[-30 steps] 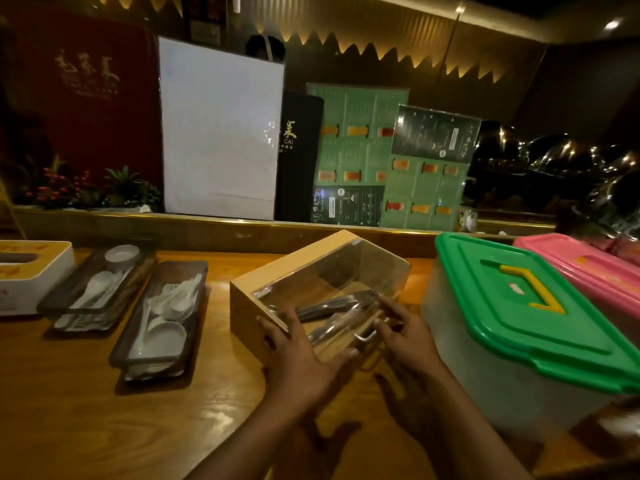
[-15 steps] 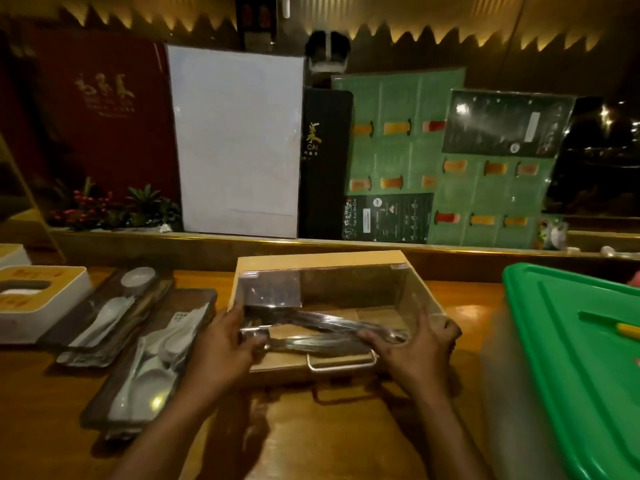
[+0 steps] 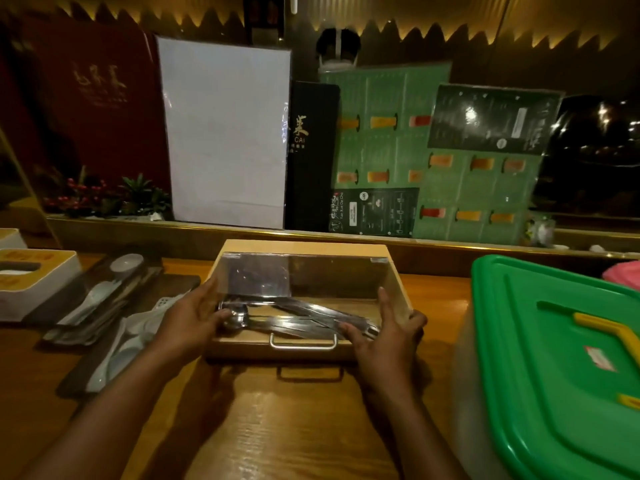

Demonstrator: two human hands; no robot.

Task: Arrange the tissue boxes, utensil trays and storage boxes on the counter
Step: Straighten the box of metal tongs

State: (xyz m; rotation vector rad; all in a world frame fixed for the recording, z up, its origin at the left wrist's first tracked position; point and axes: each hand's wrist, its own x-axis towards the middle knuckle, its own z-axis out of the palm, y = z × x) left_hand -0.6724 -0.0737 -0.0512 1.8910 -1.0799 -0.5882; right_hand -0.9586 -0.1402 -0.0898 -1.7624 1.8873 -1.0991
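Note:
A wooden utensil box (image 3: 304,247) with a clear lid and a metal handle sits square on the wooden counter (image 3: 277,427) in front of me, metal tongs inside. My left hand (image 3: 188,318) grips its left front corner and my right hand (image 3: 389,336) grips its right front corner. Two dark utensil trays lie to the left: the far tray (image 3: 104,299) and the near tray (image 3: 121,344), both with white spoons. A white tissue box (image 3: 33,282) stands at the far left. A green-lidded storage box (image 3: 561,362) fills the right, a pink-lidded box (image 3: 623,275) behind it.
A raised ledge (image 3: 311,237) runs behind the counter, carrying a white board (image 3: 225,133), a black menu (image 3: 311,157), green menu sheets (image 3: 450,161) and a small plant (image 3: 104,195). The near tray almost touches my left wrist. A second tissue box (image 3: 10,237) peeks in at the left edge.
The wooden box was angled a second ago; both hands have turned it square to the counter edge and shifted to its front corners. The view has moved closer.

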